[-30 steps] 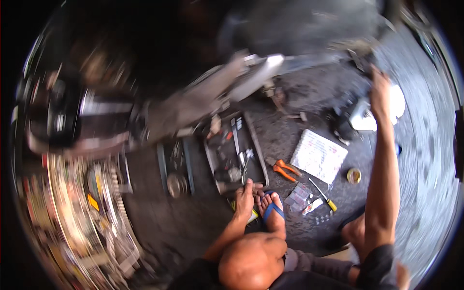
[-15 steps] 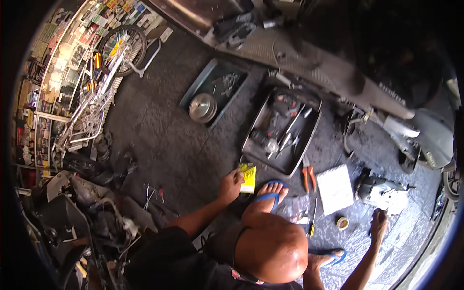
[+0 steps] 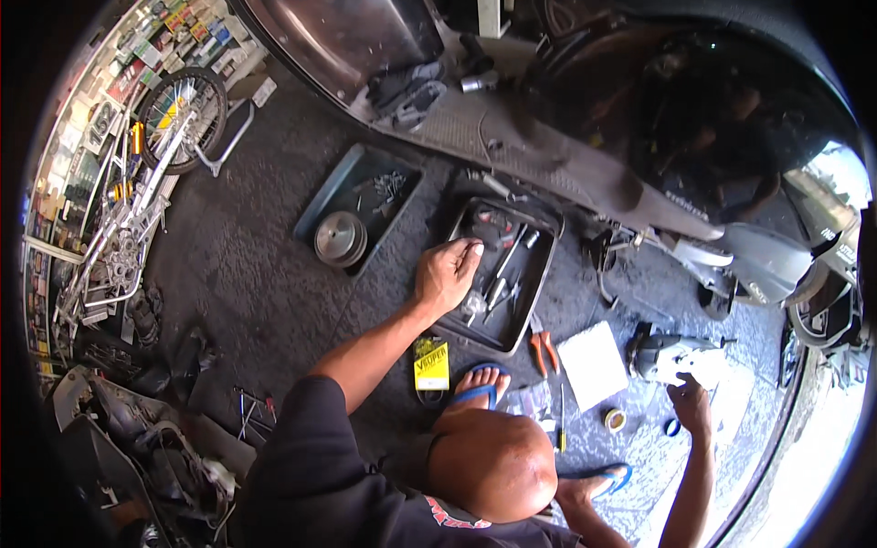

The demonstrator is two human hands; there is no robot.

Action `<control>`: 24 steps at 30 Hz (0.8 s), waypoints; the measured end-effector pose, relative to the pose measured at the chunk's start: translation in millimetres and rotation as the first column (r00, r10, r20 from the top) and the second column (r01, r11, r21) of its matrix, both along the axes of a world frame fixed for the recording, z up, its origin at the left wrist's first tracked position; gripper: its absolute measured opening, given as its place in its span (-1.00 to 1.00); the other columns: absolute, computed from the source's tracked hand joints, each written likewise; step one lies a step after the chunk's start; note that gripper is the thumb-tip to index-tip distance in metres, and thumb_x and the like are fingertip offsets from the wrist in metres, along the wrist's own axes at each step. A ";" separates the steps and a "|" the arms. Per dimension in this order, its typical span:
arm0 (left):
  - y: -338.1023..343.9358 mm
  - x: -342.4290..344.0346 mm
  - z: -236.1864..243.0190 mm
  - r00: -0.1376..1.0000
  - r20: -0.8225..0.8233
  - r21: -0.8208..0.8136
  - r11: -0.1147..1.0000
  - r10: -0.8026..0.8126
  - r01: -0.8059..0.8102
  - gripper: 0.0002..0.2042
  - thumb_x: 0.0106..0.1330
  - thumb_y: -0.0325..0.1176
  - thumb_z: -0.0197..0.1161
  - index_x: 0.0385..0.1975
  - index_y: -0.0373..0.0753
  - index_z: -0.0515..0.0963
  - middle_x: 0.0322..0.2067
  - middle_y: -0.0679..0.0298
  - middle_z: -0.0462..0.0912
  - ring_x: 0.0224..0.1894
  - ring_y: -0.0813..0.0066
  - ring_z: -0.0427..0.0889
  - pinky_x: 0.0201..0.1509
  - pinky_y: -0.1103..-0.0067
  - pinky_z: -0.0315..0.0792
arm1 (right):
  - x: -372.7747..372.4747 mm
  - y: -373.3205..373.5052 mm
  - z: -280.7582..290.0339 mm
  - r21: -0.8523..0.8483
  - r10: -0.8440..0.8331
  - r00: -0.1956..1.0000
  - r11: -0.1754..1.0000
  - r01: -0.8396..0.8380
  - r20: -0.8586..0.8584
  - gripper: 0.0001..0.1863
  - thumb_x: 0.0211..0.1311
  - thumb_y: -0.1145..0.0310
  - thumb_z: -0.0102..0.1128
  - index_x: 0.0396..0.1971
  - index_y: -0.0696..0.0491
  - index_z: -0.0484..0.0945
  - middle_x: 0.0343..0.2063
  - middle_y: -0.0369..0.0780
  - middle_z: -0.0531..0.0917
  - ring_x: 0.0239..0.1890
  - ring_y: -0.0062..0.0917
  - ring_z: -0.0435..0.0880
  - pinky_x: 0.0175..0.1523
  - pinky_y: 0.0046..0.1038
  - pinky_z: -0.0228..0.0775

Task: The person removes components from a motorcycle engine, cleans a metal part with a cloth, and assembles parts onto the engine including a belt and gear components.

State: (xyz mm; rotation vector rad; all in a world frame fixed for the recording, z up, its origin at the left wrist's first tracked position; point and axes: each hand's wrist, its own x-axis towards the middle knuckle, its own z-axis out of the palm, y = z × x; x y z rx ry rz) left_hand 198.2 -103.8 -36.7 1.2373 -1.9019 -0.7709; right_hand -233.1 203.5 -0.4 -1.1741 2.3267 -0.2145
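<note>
Left hand [image 3: 445, 274] reaching into dark tool tray [image 3: 544, 301], fingers [image 3: 470, 248] loosely curled over hand tools [image 3: 498, 283], gripping nothing. Right hand [image 3: 690, 405] resting by white cloth [image 3: 708, 365], grip unclear. Risk, probably: snagging piled tools, tipping tray edge.

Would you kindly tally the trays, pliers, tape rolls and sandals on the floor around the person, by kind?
Trays: 2, a blue tray and a black tray that the left hand reaches into
Orange pliers: 1
Tape roll: 1
Blue sandals: 2, and
Total: 6
</note>
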 end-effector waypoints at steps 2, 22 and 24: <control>14.1 16.5 -32.9 0.992 0.091 0.077 0.993 0.083 -0.090 -0.67 0.47 -0.17 0.10 -0.19 -0.31 0.67 -0.54 0.17 0.69 -0.45 0.43 0.70 -0.31 0.53 0.51 | -2.9 6.6 8.8 0.000 0.091 0.996 0.996 -0.091 0.018 -0.58 0.18 0.30 0.27 0.00 0.17 0.57 -0.36 0.03 0.73 -0.32 -0.17 0.74 -0.18 -0.25 0.52; 193.0 104.4 -100.0 0.934 0.355 0.355 0.930 -0.044 -0.091 0.06 -0.18 -0.20 0.50 0.38 -0.40 0.05 0.15 -0.25 0.32 0.20 -0.23 0.32 0.33 0.08 0.21 | 237.2 -83.1 -39.9 -0.005 0.106 0.689 0.989 -0.147 0.717 -0.41 0.33 0.08 0.19 0.18 0.22 0.40 -0.25 0.03 0.73 -0.14 -0.29 0.74 0.00 -0.30 0.52; 165.9 61.6 -64.5 0.932 0.278 0.309 0.940 -0.232 0.142 -0.02 -0.08 -0.19 0.47 0.36 -0.40 0.07 0.13 -0.26 0.33 0.17 -0.25 0.35 0.28 0.10 0.27 | 270.2 -101.5 -68.0 -0.355 0.188 0.566 0.913 0.201 0.803 -0.23 0.35 -0.02 0.15 0.34 0.20 0.19 -0.04 0.09 0.65 0.04 -0.21 0.66 0.17 -0.31 0.44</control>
